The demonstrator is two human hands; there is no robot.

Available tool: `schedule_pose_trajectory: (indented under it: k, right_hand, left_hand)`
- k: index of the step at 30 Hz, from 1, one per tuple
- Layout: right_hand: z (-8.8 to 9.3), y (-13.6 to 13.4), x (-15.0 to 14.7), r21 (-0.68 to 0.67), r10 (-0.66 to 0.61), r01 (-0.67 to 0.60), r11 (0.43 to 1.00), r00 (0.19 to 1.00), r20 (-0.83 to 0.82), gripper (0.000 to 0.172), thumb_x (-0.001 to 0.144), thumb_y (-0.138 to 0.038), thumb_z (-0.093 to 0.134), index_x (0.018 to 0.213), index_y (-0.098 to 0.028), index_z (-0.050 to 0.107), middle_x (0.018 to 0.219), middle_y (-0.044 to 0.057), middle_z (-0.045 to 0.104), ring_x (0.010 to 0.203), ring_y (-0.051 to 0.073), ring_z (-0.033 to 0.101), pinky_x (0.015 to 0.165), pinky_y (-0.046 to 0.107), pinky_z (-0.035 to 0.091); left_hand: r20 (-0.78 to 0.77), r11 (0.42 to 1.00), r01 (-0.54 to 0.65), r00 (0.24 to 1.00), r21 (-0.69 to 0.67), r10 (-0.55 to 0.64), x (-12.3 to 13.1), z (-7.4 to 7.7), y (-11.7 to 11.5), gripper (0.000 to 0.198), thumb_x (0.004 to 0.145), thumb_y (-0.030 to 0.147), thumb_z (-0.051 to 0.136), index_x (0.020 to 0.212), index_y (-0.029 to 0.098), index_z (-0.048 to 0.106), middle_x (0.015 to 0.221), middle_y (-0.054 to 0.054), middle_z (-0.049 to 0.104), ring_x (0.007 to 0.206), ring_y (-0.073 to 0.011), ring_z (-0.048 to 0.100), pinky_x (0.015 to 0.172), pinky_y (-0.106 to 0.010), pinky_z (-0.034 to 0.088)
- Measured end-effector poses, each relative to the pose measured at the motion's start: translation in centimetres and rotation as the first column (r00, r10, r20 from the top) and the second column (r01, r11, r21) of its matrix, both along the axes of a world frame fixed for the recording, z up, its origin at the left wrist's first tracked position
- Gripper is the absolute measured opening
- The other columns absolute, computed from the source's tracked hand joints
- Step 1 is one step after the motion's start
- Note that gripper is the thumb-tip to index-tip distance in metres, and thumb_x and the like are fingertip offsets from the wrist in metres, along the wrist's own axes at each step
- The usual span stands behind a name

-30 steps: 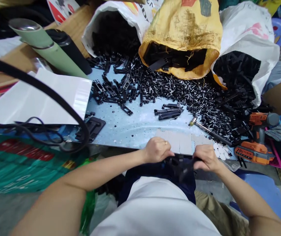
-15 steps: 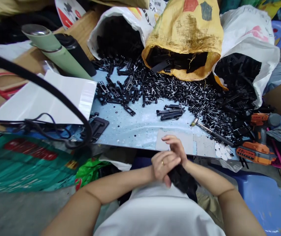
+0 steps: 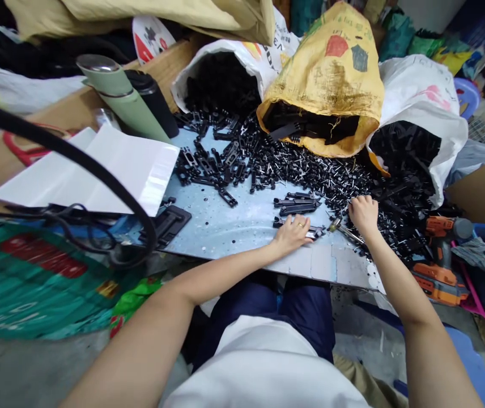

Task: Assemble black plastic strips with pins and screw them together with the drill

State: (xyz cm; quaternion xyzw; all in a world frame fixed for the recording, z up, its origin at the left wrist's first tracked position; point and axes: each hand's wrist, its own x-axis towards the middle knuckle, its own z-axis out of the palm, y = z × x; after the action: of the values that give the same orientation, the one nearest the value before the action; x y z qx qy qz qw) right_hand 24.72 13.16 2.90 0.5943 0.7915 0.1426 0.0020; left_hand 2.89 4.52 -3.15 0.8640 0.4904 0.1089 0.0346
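My left hand (image 3: 292,234), with a ring on one finger, lies over a long black hinged part (image 3: 317,232) near the table's front edge. Its fingers are curled round the part, whose ends show on both sides. Just beyond lie several similar black parts (image 3: 297,205), side by side. My right hand (image 3: 364,214) reaches down into the edge of a heap of small black pieces with silvery pins (image 3: 331,175). Its fingers are bent, and their tips and anything between them are hidden. A hammer (image 3: 348,232) lies just below that hand, its metal head to the left.
Behind the heap, a white sack (image 3: 178,85), a yellow sack (image 3: 323,79) and another white sack (image 3: 450,136) spill black parts. An orange cordless drill (image 3: 440,277) stands at the right. At left are white sheets (image 3: 106,164), a green flask (image 3: 134,105) and a black cable arching forward (image 3: 98,161).
My hands were together above my lap at the table's edge. They have parted and moved forward, the left onto a black part, the right to the heap. The view has shifted slightly.
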Motion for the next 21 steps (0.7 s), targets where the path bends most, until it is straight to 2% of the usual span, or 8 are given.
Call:
schedule_pose_trajectory:
  k: [3,7,10,14,16,18,21]
  right_hand:
    - [0.7,3.1,-0.7,0.022,0.055,-0.053,0.998,0.992,-0.117,0.028,0.086,-0.030,0.042,0.094,-0.015,0.064,0.095,0.013,0.059,0.093,0.025,0.046,0.076,0.035,0.036]
    - [1.4,8.9,-4.3,-0.007,0.111,-0.117,0.993,0.962,-0.251,0.031,0.085,-0.027,0.043,0.107,-0.013,0.059,0.109,0.014,0.055,0.100,0.023,0.045,0.087,0.035,0.037]
    - [2.2,13.5,-7.2,-0.017,0.053,-0.061,0.998,0.955,-0.292,0.035,0.086,-0.023,0.039,0.113,-0.011,0.055,0.113,0.017,0.052,0.105,0.025,0.043,0.090,0.037,0.036]
    - [2.8,18.1,-9.9,-0.064,-0.080,0.067,0.996,0.970,-0.228,0.036,0.087,-0.024,0.035,0.115,-0.011,0.054,0.117,0.020,0.049,0.107,0.028,0.041,0.083,0.038,0.038]
    - [2.7,19.6,-10.7,-0.082,-0.187,0.174,0.981,0.964,-0.191,0.036,0.086,-0.027,0.038,0.113,-0.010,0.055,0.116,0.022,0.048,0.107,0.029,0.041,0.081,0.039,0.038]
    - [2.4,20.7,-11.2,-0.073,-0.283,0.275,0.959,0.943,-0.176,0.037,0.084,-0.028,0.044,0.113,-0.007,0.053,0.114,0.024,0.049,0.105,0.029,0.042,0.080,0.039,0.037]
    - [2.4,21.7,-11.6,-0.055,-0.326,0.321,0.945,0.931,-0.167,0.043,0.079,-0.025,0.052,0.116,-0.004,0.049,0.110,0.025,0.052,0.103,0.028,0.045,0.080,0.038,0.037]
  left_hand:
    - [-0.048,0.997,-0.080,0.996,-0.007,0.080,0.4,0.8,3.1,0.065,0.086,0.045,0.047,0.139,0.013,0.030,0.143,-0.020,0.031,0.134,-0.0346,0.023,0.105,-0.051,0.019]
    - [-0.106,0.991,-0.113,0.989,-0.076,0.104,-0.9,1.6,5.9,0.065,0.086,0.047,0.046,0.138,0.011,0.032,0.143,-0.020,0.031,0.133,-0.0353,0.024,0.106,-0.053,0.019]
    - [-0.095,0.997,-0.069,0.993,-0.044,0.064,-2.0,1.8,5.9,0.064,0.085,0.049,0.046,0.138,0.015,0.033,0.142,-0.018,0.033,0.134,-0.0329,0.025,0.106,-0.055,0.018]
    - [-0.004,0.997,-0.058,0.998,0.043,0.058,-3.8,1.6,4.5,0.059,0.088,0.051,0.039,0.137,0.018,0.035,0.141,-0.016,0.037,0.134,-0.0300,0.026,0.105,-0.057,0.019]
    - [0.057,0.986,-0.151,0.987,0.069,0.148,-5.4,1.4,4.2,0.054,0.089,0.048,0.038,0.133,0.017,0.040,0.139,-0.016,0.040,0.132,-0.0297,0.029,0.104,-0.054,0.023]
    - [0.121,0.950,-0.307,0.947,0.065,0.298,-7.7,1.5,4.6,0.048,0.089,0.044,0.039,0.126,0.014,0.047,0.132,-0.017,0.047,0.126,-0.0295,0.038,0.101,-0.050,0.030]
    - [0.146,0.830,-0.557,0.820,-0.015,0.553,-11.3,1.9,6.5,0.040,0.087,0.038,0.041,0.111,0.010,0.057,0.111,-0.019,0.058,0.106,-0.0302,0.051,0.088,-0.043,0.042]
